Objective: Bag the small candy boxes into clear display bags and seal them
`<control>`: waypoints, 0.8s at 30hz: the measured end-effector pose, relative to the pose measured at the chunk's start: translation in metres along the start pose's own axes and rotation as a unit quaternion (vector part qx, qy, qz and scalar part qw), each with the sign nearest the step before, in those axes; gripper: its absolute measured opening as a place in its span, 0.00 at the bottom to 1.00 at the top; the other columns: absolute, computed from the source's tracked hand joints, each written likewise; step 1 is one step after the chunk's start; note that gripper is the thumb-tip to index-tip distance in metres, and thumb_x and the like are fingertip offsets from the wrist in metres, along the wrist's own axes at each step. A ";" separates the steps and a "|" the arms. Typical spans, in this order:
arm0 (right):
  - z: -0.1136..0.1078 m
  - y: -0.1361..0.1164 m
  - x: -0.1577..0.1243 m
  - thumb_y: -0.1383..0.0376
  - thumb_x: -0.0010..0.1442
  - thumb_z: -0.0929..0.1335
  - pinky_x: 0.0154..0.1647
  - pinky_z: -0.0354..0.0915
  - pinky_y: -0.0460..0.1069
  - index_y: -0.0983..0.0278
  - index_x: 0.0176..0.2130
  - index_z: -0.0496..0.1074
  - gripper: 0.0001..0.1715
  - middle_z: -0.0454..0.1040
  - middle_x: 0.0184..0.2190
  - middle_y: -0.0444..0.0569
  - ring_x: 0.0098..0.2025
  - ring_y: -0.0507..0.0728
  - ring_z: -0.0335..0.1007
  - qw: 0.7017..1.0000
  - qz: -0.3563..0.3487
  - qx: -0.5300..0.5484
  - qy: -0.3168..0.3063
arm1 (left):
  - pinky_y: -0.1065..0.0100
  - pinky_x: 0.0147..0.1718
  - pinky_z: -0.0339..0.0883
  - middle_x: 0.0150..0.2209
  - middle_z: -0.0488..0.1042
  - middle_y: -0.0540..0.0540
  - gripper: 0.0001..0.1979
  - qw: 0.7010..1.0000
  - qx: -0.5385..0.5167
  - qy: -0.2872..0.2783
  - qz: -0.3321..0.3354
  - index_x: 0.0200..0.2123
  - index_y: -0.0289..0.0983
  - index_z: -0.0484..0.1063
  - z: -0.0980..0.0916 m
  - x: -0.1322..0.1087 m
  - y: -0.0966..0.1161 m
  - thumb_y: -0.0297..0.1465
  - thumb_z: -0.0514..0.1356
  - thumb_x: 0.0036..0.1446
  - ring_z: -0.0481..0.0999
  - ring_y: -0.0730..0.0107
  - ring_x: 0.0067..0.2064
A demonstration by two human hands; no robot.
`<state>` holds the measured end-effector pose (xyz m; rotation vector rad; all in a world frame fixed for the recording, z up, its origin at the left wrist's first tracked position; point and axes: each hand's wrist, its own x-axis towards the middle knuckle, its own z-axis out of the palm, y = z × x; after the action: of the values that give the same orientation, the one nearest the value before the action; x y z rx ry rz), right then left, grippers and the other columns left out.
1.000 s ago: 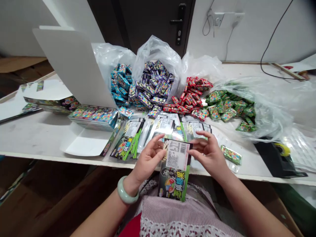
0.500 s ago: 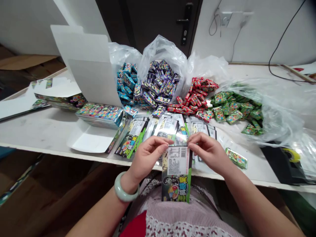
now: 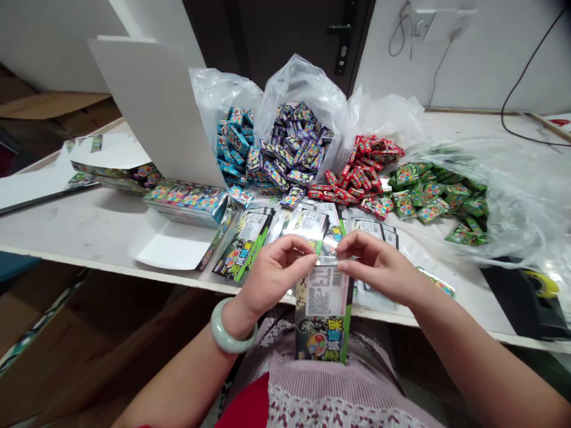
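A printed candy pouch [image 3: 323, 315] hangs upright in front of my lap, its label side facing me and its clear top edge uppermost. My left hand [image 3: 285, 270] pinches the top left corner between thumb and finger. At the top right corner, my right hand [image 3: 377, 267] grips the same edge. Just beyond my fingers lie more flat pouches [image 3: 243, 244] of the same kind, spread along the table's front. A small green packet [image 3: 439, 282] rests partly hidden behind my right forearm.
Plastic bags at the back spill blue packets [image 3: 234, 142], purple packets [image 3: 298, 142], red packets [image 3: 361, 172] and green packets [image 3: 435, 190]. An open white display box [image 3: 173, 244] holding a row of packets stands left. Yellow tape [image 3: 542, 284] lies right, near the table edge [image 3: 468, 333].
The view has shifted slightly, so the table things sit a little to the right. Both hands still hold the pouch by its top, and the clear strip between them shows more.
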<state>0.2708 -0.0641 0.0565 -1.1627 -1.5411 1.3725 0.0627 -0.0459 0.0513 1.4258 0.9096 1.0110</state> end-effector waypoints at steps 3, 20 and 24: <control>-0.002 -0.003 0.008 0.58 0.54 0.72 0.29 0.61 0.47 0.62 0.31 0.67 0.13 0.68 0.27 0.43 0.28 0.51 0.63 0.996 0.064 0.052 -0.035 | 0.74 0.28 0.65 0.28 0.73 0.49 0.04 1.000 0.025 -0.010 -0.013 0.29 0.35 0.72 0.000 0.004 0.002 0.29 0.63 0.54 0.70 0.75 0.29; 0.018 0.016 -0.015 0.71 0.63 0.66 0.43 0.65 0.49 0.63 0.37 0.68 0.03 0.70 0.36 0.47 0.41 0.53 0.68 0.968 -0.187 -0.131 0.104 | 0.77 0.42 0.72 0.38 0.77 0.48 0.06 0.973 0.143 -0.053 0.174 0.38 0.44 0.75 -0.021 -0.007 -0.029 0.27 0.59 0.61 0.77 0.70 0.43; 0.015 0.018 -0.011 0.69 0.63 0.65 0.44 0.65 0.50 0.63 0.36 0.67 0.02 0.71 0.35 0.48 0.40 0.54 0.67 0.960 -0.210 -0.151 0.110 | 0.80 0.44 0.71 0.39 0.77 0.50 0.06 0.965 0.192 -0.062 0.166 0.40 0.44 0.75 -0.025 0.000 -0.037 0.30 0.60 0.60 0.78 0.71 0.43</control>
<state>0.2629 -0.0789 0.0374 -1.0423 -1.7463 0.7228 0.0399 -0.0342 0.0147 1.9981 0.8185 1.0078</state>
